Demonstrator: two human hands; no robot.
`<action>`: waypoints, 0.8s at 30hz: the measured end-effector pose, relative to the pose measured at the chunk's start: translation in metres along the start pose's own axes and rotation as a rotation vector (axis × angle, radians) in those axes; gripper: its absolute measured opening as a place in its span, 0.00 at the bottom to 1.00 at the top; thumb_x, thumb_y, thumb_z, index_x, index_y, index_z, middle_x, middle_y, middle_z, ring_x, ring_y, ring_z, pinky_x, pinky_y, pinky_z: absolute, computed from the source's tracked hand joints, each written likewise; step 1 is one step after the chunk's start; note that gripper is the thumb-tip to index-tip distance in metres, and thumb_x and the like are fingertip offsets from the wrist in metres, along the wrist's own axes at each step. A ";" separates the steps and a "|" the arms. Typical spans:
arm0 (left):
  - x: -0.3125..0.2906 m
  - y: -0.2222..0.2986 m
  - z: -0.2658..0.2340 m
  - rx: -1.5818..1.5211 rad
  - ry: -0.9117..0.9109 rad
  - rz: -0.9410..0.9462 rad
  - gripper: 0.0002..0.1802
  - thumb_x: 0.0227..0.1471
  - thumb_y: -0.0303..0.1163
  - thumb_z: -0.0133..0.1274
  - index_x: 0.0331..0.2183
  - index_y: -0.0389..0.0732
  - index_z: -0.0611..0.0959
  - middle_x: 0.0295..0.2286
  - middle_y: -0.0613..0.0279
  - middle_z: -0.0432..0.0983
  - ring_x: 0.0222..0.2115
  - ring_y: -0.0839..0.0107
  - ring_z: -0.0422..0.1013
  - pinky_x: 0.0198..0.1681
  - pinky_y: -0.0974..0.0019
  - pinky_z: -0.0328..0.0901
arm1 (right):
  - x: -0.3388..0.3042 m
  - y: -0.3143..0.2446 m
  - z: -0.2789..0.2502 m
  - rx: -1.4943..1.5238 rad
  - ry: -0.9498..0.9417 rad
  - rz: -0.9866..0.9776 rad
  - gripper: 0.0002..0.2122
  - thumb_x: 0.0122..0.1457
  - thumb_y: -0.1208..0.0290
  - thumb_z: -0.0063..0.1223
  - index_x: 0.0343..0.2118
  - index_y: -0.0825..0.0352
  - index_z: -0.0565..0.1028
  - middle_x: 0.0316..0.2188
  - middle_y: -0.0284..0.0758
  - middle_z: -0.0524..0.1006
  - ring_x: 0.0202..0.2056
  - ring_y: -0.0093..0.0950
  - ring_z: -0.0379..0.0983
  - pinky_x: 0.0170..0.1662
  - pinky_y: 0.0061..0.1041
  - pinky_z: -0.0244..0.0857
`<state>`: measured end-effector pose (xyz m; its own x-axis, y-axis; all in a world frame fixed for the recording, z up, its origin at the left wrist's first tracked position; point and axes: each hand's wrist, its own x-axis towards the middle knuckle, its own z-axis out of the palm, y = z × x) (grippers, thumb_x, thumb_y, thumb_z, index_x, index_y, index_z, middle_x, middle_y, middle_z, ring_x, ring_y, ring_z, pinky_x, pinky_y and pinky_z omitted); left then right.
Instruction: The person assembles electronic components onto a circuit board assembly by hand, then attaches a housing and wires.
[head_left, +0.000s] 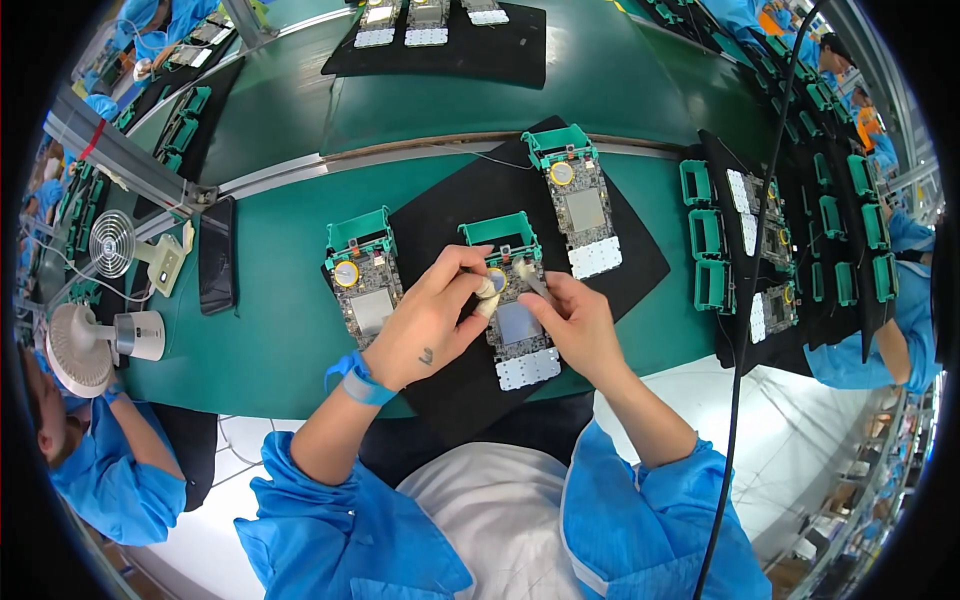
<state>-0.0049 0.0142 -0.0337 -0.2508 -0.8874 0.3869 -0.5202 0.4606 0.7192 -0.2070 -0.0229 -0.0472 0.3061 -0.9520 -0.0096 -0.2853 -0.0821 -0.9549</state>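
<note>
The white shirt front (490, 505) lies nearest my view, at the lower middle of the frame. At centre, the circuit board (517, 335) rests on the black mat (632, 258); the right hand (580, 325) pinches a slim tool (538, 284) over it. The left hand (428, 315) bunches its fingertips beside the board's round cell; I can't tell whether they hold anything. I judge that a slipping tool could scrape components, and uneven hand pressure could skew the board.

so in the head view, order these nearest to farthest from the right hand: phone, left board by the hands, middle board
1. Middle board, left of the right hand
2. Left board, past the left hand
3. Phone, farther left on the green table
</note>
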 end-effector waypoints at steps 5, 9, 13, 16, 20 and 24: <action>-0.004 0.014 -0.007 0.025 0.093 0.061 0.18 0.35 0.15 0.59 0.33 0.29 0.74 0.41 0.51 0.65 0.46 0.52 0.65 0.46 0.60 0.66 | -0.004 -0.007 0.020 0.356 -0.046 0.034 0.12 0.58 0.76 0.56 0.44 0.74 0.73 0.29 0.26 0.76 0.30 0.11 0.67 0.34 0.13 0.63; -0.007 0.013 -0.013 0.122 0.046 -0.043 0.19 0.34 0.14 0.59 0.34 0.28 0.74 0.40 0.50 0.64 0.43 0.52 0.65 0.44 0.60 0.65 | 0.008 -0.007 0.024 0.081 -0.013 -0.028 0.14 0.56 0.76 0.59 0.45 0.71 0.73 0.35 0.28 0.73 0.30 0.11 0.67 0.32 0.13 0.63; -0.008 0.014 -0.017 0.080 0.012 -0.096 0.19 0.34 0.15 0.60 0.34 0.28 0.74 0.40 0.51 0.64 0.42 0.53 0.65 0.44 0.60 0.65 | 0.006 -0.009 0.015 -0.286 -0.012 -0.509 0.12 0.50 0.79 0.61 0.39 0.64 0.77 0.34 0.31 0.70 0.26 0.19 0.72 0.26 0.19 0.67; -0.009 0.013 -0.017 0.056 0.024 -0.100 0.19 0.34 0.16 0.60 0.34 0.28 0.75 0.40 0.51 0.64 0.41 0.54 0.66 0.43 0.61 0.65 | 0.009 -0.015 0.016 -0.434 -0.037 -0.613 0.13 0.45 0.80 0.60 0.36 0.64 0.77 0.34 0.32 0.70 0.24 0.24 0.73 0.24 0.22 0.67; -0.009 0.011 -0.014 -0.035 0.064 -0.159 0.17 0.33 0.17 0.60 0.31 0.27 0.75 0.39 0.51 0.63 0.40 0.54 0.66 0.43 0.61 0.65 | 0.007 -0.017 0.017 -0.410 -0.056 -0.540 0.08 0.51 0.77 0.58 0.36 0.66 0.77 0.33 0.33 0.70 0.24 0.28 0.73 0.25 0.24 0.67; -0.007 0.014 -0.014 0.043 0.075 -0.118 0.15 0.33 0.16 0.60 0.29 0.28 0.75 0.38 0.54 0.64 0.39 0.59 0.68 0.41 0.65 0.67 | 0.001 -0.024 0.007 -0.315 -0.032 -0.365 0.10 0.60 0.74 0.51 0.44 0.67 0.75 0.33 0.36 0.70 0.27 0.28 0.72 0.29 0.24 0.67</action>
<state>0.0007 0.0265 -0.0185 -0.1244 -0.9306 0.3441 -0.5775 0.3500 0.7376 -0.1938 -0.0203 -0.0265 0.4639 -0.8353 0.2952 -0.4135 -0.4988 -0.7617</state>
